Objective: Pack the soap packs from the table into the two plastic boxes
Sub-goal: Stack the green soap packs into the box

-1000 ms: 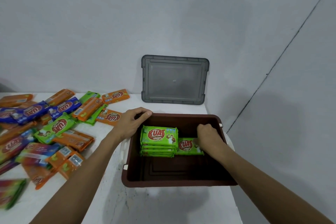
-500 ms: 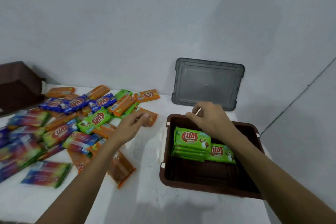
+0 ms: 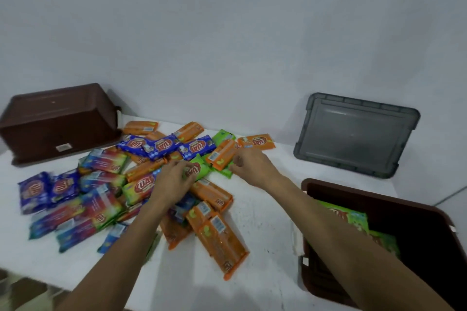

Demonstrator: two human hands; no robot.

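**Left hand** (image 3: 171, 182): fingers (image 3: 182, 168) curled down over a green pack (image 3: 200, 170) in the middle of the pile and closed on its near end. The red logo shows just past the fingertips.

**Right hand** (image 3: 252, 167): fingers (image 3: 236, 162) bent inward at the edge of a second green pack (image 3: 223, 173), which lies partly under an orange pack (image 3: 222, 154). Motion blur; cannot tell whether they grip it or only touch it.

**Soap packs** (image 3: 101, 209): loose heap on the desk (image 3: 265, 222), spread left of and under both hands.
- Blue ones (image 3: 164, 145) lie along the far side and at the left edge.
- Multicoloured ones lie at left.
- Orange ones (image 3: 219, 240) lie nearest the person.
- Many overlap.

**Open box** (image 3: 366, 192): brown plastic, at the desk's right near corner, well apart from the heap. The right forearm crosses its left rim. Stacked green packs (image 3: 352, 217) lie inside against the left wall.

**Upturned box** (image 3: 60, 118): brown, base uppermost, at the far left of the desk, just beside the heap.

**Lid** (image 3: 356, 134): grey, translucent, leaning on the wall (image 3: 227, 33) behind the open box.
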